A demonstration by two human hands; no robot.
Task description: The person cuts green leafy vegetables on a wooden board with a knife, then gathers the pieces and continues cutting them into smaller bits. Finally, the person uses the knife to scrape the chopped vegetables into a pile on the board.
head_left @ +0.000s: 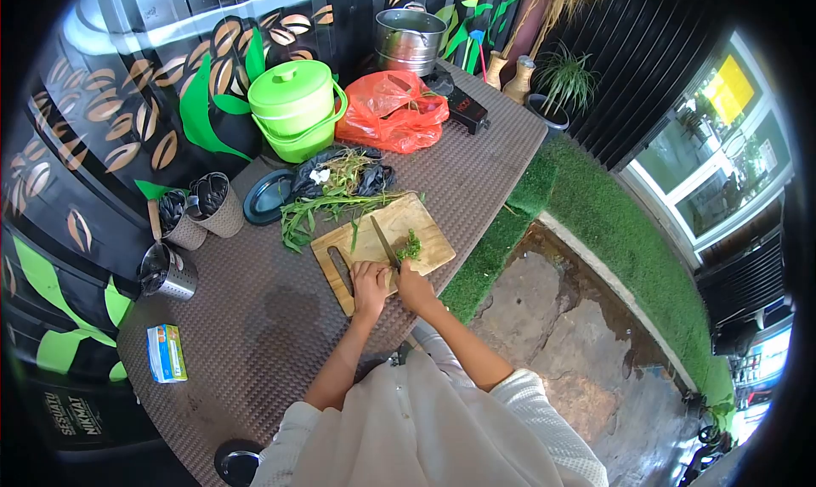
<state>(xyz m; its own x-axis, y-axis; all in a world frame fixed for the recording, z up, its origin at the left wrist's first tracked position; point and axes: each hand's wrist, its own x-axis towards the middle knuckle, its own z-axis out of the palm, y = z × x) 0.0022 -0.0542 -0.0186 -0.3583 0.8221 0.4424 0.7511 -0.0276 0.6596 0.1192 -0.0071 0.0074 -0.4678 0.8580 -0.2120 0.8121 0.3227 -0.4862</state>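
Observation:
My right hand (415,288) is closed round the handle of a kitchen knife (383,240), whose blade points away from me across the wooden cutting board (435,233). Right of the blade lies a small heap of chopped greens (409,246). My left hand (370,288) rests on the board just left of the knife, fingers bent and pressed together; whatever is under them is hidden. Beyond the board's far edge, long leafy green stems (327,207) lie beside a black plastic bag (375,178) with roots and stalks on it.
Along the back of the brown table (246,317) stand a lime-green lidded bucket (293,109), a red plastic bag (393,111), a steel pot (410,42) and a black stove (461,103). Leftward are a dark plate (267,196), utensil holders (218,206) and a tissue pack (167,353).

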